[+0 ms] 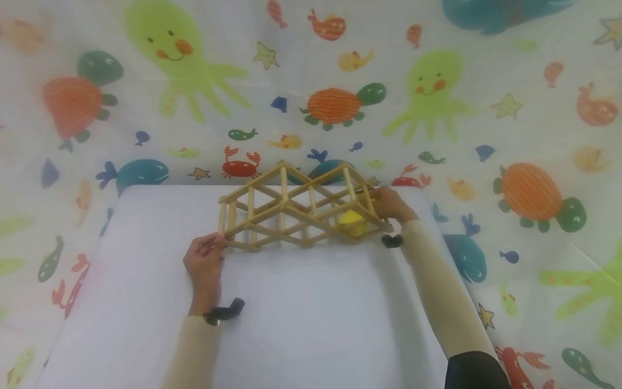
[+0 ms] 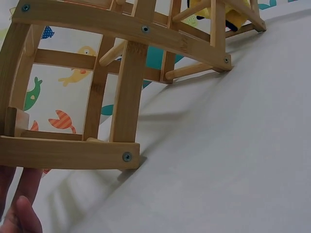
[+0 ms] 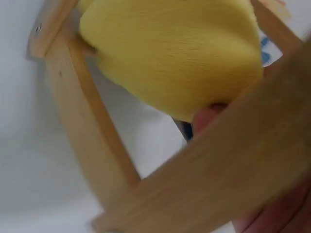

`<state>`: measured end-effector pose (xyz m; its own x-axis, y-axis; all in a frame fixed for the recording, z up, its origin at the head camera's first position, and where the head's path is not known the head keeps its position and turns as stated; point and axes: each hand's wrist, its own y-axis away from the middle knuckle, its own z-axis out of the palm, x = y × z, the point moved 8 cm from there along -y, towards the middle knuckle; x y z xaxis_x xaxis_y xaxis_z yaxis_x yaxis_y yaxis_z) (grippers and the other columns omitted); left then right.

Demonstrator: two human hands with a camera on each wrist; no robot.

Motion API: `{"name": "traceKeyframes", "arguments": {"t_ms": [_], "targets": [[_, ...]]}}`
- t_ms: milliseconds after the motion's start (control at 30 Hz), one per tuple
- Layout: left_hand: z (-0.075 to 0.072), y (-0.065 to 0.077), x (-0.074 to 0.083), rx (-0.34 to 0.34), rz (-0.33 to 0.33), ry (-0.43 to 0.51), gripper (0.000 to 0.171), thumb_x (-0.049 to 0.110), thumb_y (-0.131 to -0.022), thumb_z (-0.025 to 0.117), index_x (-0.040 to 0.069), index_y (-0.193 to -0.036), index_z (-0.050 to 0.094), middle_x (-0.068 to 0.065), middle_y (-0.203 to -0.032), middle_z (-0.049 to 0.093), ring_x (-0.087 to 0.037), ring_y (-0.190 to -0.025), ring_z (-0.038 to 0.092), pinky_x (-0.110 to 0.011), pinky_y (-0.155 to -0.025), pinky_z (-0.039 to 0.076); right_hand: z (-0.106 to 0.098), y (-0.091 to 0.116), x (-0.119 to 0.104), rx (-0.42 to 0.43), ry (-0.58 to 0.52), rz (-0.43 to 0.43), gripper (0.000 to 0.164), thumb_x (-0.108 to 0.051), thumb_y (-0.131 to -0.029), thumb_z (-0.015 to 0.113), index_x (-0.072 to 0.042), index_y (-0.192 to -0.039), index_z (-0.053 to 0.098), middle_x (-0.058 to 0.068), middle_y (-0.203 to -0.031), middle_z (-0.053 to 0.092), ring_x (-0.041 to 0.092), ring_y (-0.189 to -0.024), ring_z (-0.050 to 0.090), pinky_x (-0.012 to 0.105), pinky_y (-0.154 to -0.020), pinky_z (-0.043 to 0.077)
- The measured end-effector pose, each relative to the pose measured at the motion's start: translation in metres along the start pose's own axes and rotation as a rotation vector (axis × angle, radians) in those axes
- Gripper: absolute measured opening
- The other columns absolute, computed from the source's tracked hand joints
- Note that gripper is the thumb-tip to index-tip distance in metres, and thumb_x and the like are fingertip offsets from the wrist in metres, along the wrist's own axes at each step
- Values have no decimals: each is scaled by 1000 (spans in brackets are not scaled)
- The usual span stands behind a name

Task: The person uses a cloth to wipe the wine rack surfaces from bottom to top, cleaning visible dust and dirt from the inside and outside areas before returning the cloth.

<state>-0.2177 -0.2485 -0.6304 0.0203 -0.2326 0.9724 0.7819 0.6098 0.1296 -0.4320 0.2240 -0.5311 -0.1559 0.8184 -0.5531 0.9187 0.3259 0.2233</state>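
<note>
A folding lattice rack of pale wood (image 1: 284, 206), its bars joined with metal screws and round dowels, stands stretched out along the back of the white table. At its lower left corner my left hand (image 1: 203, 265) holds the end; in the left wrist view the fingers (image 2: 30, 187) come up under the end bar. Inside the right end is a yellow cloth (image 1: 353, 222) with a soft, fuzzy surface, bunched up. My right hand (image 1: 392, 205) reaches into that end and holds the cloth, a fingertip (image 3: 204, 120) against it; a wooden bar hides most of this hand.
The white tabletop (image 1: 311, 308) stretches in front of the rack. Right behind the rack hangs a curtain (image 1: 311, 59) printed with sea animals, which also shows along both sides of the table. Dark wrist straps (image 1: 225, 312) sit on both arms.
</note>
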Motion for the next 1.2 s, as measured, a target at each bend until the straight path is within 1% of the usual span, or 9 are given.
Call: {"name": "traceKeyframes", "arguments": {"t_ms": [67,200,367,433,500,600,767,1000,1200], "targets": [[1,1,0,-3,-5,-7,36,28,-88,89,7,-114,74,3,-98,82,-18,-83,74,-21,-60,52,-3,5,4,36,-40,25,34,-37,-95,74,-16,-121,79,11,-96,76,27,-78,69,37,-70,59],[2,3,1,-5,-1,-19,37,30,-89,88,8,-114,74,3,-98,82,-19,-83,73,-21,-60,51,-14,25,18,220,-202,106,30,-32,-97,65,-20,-123,76,8,-91,73,26,-71,66,33,-62,56],[2,3,1,-7,8,-19,37,31,-89,88,9,-114,74,0,-101,82,-23,-85,72,-22,-60,51,-40,58,29,584,-409,130,29,-18,-95,61,-14,-119,78,6,-98,71,17,-70,64,27,-59,57],[2,3,1,-2,7,-15,36,30,-89,88,9,-114,74,0,-101,82,-23,-84,72,-22,-59,51,-53,73,33,733,-446,113,31,-13,-94,60,-12,-120,78,9,-104,73,14,-70,62,23,-58,55],[2,3,1,1,4,-9,36,30,-89,88,9,-114,74,-1,-101,82,-23,-84,71,-22,-59,50,-61,86,36,826,-459,126,34,-13,-97,59,-16,-125,77,7,-118,73,10,-74,62,18,-61,53],[3,3,2,-6,0,-1,35,29,-90,87,9,-115,74,-1,-102,82,-23,-85,71,-22,-60,51,-68,105,44,928,-449,173,37,-13,-99,58,-23,-130,76,4,-128,73,10,-78,61,15,-64,52],[7,2,0,-21,-9,3,35,30,-91,86,9,-115,73,0,-103,81,-22,-87,71,-22,-63,52,-66,130,56,1016,-487,280,39,-12,-102,60,-30,-134,73,3,-128,70,9,-86,63,16,-70,54],[5,3,-4,-4,-34,0,36,31,-89,88,10,-115,73,-1,-105,81,-21,-89,72,-23,-64,53,-48,152,68,976,-436,404,39,-24,-108,59,-36,-145,62,3,-139,67,15,-109,65,26,-89,57],[2,3,-4,-2,-22,11,32,25,-90,88,9,-114,74,0,-102,82,-19,-84,74,-23,-62,53,-34,170,79,986,-469,368,37,-23,-103,69,-28,-140,67,4,-137,66,13,-111,59,26,-91,52]]}}
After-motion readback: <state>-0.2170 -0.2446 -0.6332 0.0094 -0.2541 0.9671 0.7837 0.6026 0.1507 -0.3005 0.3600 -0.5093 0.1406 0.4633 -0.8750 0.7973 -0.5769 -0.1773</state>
